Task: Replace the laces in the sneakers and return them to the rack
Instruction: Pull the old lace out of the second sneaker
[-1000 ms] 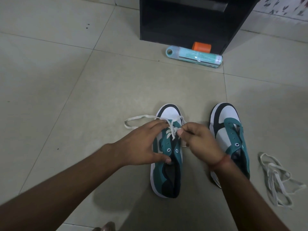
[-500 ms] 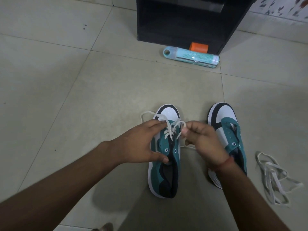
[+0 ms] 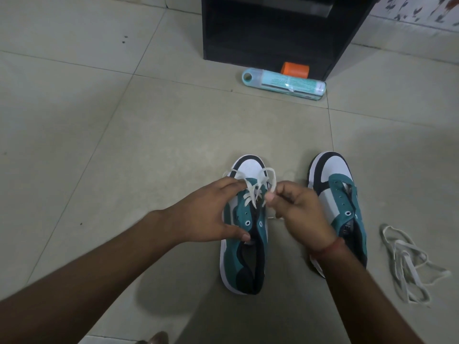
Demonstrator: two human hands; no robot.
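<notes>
Teal sneaker (image 3: 244,227) lengthwise, toe twd black rack (image 3: 273,33).

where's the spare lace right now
In the head view the loose lace lies bundled on the floor at the far right, just beyond the unlaced sneaker.
</notes>
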